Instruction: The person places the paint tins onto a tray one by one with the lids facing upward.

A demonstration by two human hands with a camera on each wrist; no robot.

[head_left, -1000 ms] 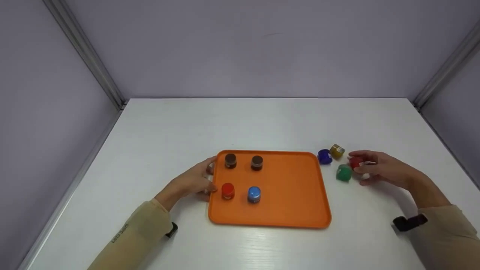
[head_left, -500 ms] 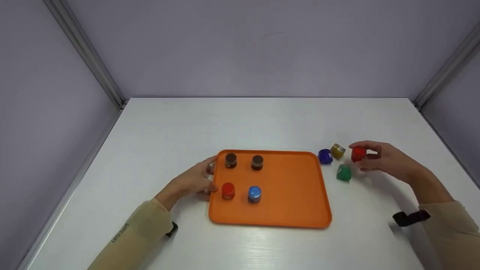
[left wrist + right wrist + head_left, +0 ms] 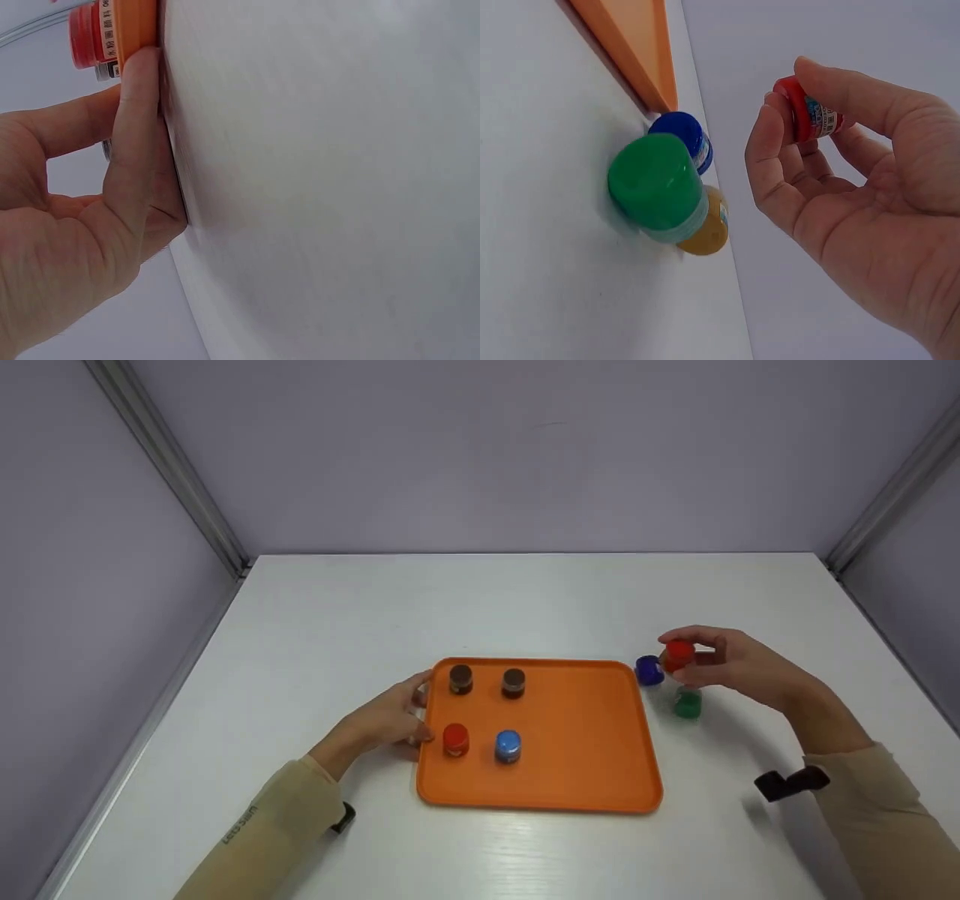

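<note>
Far left first: left hand (image 3: 390, 721) resting on the surface (image 3: 480, 600), fingers mostly straight and pressed flat against the left rim of the tray (image 3: 570, 765), thumb (image 3: 139, 112) laid along that orange edge. Nothing gripped there, just a steadying touch.

On to the tray itself: four small jars standing upright in its left half. Two brown-capped jars side by side at the far edge, one (image 3: 460, 680) on the left, the other (image 3: 514, 684) just right of it. Nearer in, a red jar (image 3: 455, 740) close beside the left hand's fingertips, and a blue jar (image 3: 508, 748) just to its right. Right half of the tray bare orange.

Past the tray's far right corner: a dark blue jar (image 3: 648, 670) on the surface, just off the rim. Near it, a green jar (image 3: 688, 703) standing a little nearer, and in the right wrist view a yellow jar (image 3: 709, 225) touching the green one, tucked behind it.

Finally the right hand (image 3: 731, 664): lifted clear of the surface, fingers curled, pinching a red-capped jar (image 3: 679, 654) between thumb and fingertips. Jar held in the air above the cluster of loose jars, tipped on its side in the wrist view, cap towards the tray.
</note>
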